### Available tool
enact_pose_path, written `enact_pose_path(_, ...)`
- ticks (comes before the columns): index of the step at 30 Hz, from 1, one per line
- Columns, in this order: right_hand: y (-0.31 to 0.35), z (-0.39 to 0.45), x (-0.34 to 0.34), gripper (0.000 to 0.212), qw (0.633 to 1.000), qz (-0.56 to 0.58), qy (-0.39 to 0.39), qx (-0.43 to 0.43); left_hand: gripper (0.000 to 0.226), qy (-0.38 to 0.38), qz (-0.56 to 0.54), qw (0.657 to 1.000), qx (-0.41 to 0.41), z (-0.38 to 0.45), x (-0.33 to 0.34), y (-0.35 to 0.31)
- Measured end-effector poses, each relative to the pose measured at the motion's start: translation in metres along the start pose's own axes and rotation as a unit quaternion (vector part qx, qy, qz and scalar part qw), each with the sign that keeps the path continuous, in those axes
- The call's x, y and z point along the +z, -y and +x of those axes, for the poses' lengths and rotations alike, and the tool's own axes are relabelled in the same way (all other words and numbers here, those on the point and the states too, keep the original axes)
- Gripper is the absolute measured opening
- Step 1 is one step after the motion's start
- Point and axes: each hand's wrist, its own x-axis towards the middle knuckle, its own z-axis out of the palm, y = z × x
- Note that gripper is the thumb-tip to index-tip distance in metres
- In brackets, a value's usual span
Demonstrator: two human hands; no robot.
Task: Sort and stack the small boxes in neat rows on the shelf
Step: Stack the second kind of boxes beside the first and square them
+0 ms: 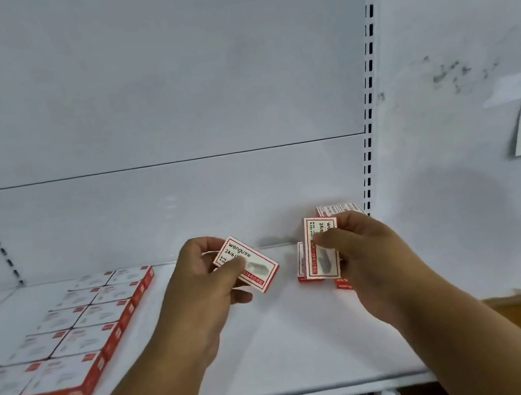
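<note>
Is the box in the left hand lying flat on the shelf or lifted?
Lifted: the left hand holds the box tilted above the shelf.

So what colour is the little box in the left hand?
White with a red border, seen in the head view: box, left hand.

Glossy cardboard boxes (67, 335), smooth shelf (296, 347)
</note>
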Motion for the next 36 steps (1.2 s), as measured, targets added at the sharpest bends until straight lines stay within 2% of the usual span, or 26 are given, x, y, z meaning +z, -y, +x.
enact_pose_path(2, -0.007, -0.009, 0.014, 0.027, 1.000, -0.002, -0.015, -0.008, 0.023, -0.004, 0.035, 0.999, 0.009, -0.007, -0.015, 0.005)
enact_pose_path(5, -0.020, -0.029, 0.036, 0.043, 0.998, -0.055, -0.014, -0.019, 0.036, 0.011, 0.100, 0.995, 0.014, -0.021, -0.038, 0.010)
enact_pose_path(7, -0.027, -0.040, 0.045, 0.036, 0.992, -0.125, -0.026, -0.016, 0.044, 0.043, 0.203, 0.978, 0.029, -0.030, -0.051, 0.013)
enact_pose_path(10, -0.036, -0.058, 0.052, 0.021, 0.970, -0.238, -0.037, -0.015, 0.032, 0.087, 0.355, 0.929, 0.060, -0.037, -0.069, 0.019)
enact_pose_path(13, -0.041, -0.073, 0.057, 0.013, 0.920, -0.388, -0.032, -0.037, 0.024, 0.122, 0.438, 0.885, 0.101, -0.039, -0.084, 0.024)
enact_pose_path(16, -0.043, -0.077, 0.057, 0.008, 0.861, -0.504, -0.033, -0.052, 0.025, 0.157, 0.487, 0.848, 0.136, -0.035, -0.092, 0.027)
enact_pose_path(19, -0.045, -0.079, 0.056, 0.020, 0.822, -0.564, -0.002, -0.073, 0.031, 0.184, 0.521, 0.820, 0.151, -0.028, -0.095, 0.032)
enact_pose_path(25, -0.038, -0.082, 0.046, 0.042, 0.803, -0.586, 0.081, -0.075, 0.047, 0.216, 0.527, 0.800, 0.187, -0.037, -0.094, 0.037)
enact_pose_path(36, -0.039, -0.068, 0.035, 0.034, 0.807, -0.560, 0.143, -0.117, 0.043, 0.176, 0.496, 0.827, 0.197, -0.040, -0.089, 0.043)
